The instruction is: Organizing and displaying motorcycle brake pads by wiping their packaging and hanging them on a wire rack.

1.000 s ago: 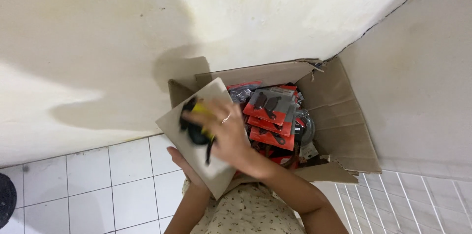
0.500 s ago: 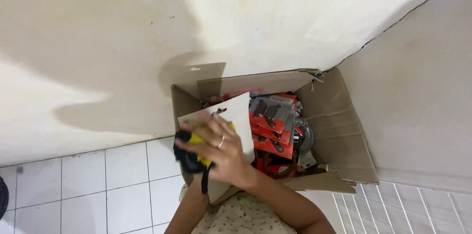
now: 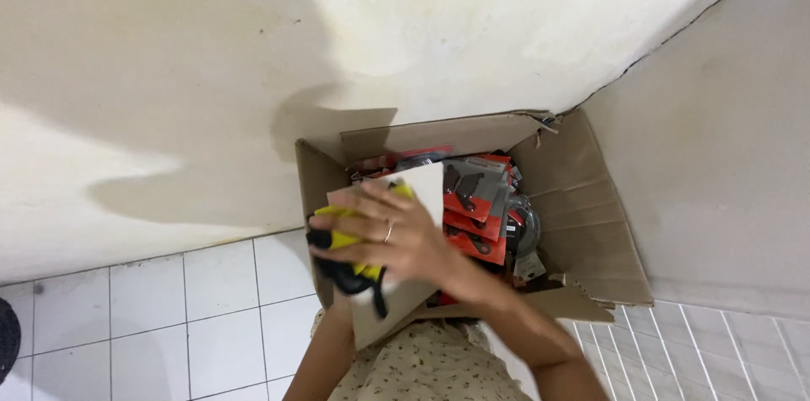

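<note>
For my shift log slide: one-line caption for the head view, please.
Right hand presses a yellow-and-black tool against a cardboard sheet over an open cardboard box of red packaged parts.

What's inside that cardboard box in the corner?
The cardboard box holds red and grey carded packages, stacked. The right hand presses a yellow-and-black tool on a pale card, hiding the box's left side and bottom.

The box point(image 3: 591, 224) is matt brown cardboard with rough torn edges. The packs point(image 3: 472, 207) inside look like glossy plastic on card. The floor tiles point(image 3: 169, 317) are smooth, glazed white.
</note>
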